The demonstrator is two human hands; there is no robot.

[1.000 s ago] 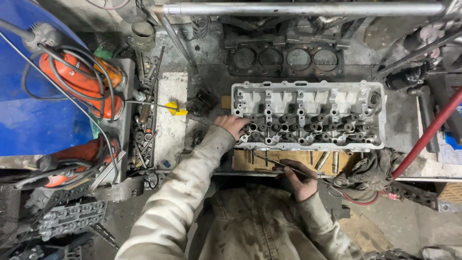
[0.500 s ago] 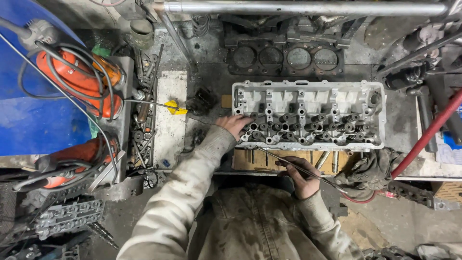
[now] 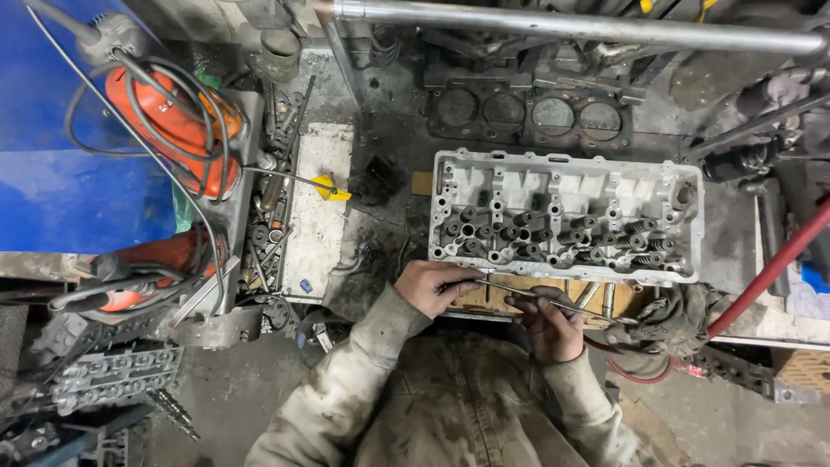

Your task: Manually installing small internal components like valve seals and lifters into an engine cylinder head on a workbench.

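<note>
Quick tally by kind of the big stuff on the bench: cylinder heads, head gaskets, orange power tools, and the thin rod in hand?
Cylinder head: 1
Head gasket: 1
Orange power tools: 2
Thin metal rod, held by left hand and right hand: 1
Total: 5

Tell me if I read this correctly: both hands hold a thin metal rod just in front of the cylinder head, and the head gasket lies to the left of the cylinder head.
Not quite. The head gasket lies beyond the cylinder head, on its far side from the person, not to its left; the head view shows this. The rest holds: the left hand and right hand hold the thin metal rod just in front of the cylinder head.
</note>
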